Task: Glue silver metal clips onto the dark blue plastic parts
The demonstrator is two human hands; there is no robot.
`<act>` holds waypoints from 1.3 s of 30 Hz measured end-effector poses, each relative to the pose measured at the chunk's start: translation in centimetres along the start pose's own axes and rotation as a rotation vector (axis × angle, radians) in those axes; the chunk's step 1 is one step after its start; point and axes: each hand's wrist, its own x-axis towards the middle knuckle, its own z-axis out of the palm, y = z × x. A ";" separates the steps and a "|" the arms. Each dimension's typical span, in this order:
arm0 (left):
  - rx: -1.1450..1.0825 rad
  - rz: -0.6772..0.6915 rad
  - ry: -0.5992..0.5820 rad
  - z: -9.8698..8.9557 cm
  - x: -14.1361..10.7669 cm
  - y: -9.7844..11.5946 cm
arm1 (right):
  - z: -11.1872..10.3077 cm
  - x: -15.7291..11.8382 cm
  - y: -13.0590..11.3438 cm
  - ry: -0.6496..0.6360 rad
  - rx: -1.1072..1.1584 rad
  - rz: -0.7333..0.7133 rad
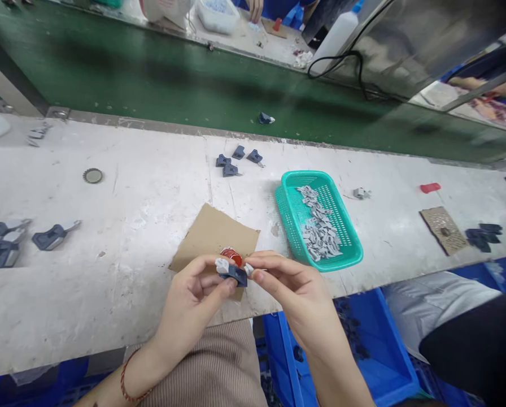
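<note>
Between the thumb and fingers of my left hand [189, 299] is a small dark blue plastic part [238, 276] with a light grey piece at its left end. My right hand [306, 291] pinches a small light grey plastic piece [248, 269] against or very close to the blue part's right end; whether they touch, I cannot tell. Just beyond my fingertips, a round red container [231, 255] rests on a brown cardboard sheet [208, 229]. A green basket [357, 260] holding many small grey pieces [321, 234] stands to the right of the cardboard.
Several blue parts [230, 169] lie farther back, others [52, 236] at the left. A bottle cap [92, 176] lies left of centre. One blue part [265, 118] sits on the green belt [160, 85]. Blue crates [388, 339] are below the table edge, beside another person's leg [435, 305].
</note>
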 end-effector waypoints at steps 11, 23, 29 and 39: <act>-0.031 0.068 0.009 -0.2 -0.2 -0.9 | 0.5 -0.6 -0.7 -0.041 -0.271 -0.145; -0.016 0.096 0.011 -0.2 -0.5 -0.8 | 0.7 0.0 0.9 -0.053 -0.020 -0.011; -0.008 0.070 0.032 -0.2 -0.1 -1.1 | 1.8 -0.8 1.7 -0.018 -0.104 -0.139; 0.494 0.185 0.589 -5.2 -0.4 2.7 | -10.1 2.4 0.5 0.316 -0.947 -0.245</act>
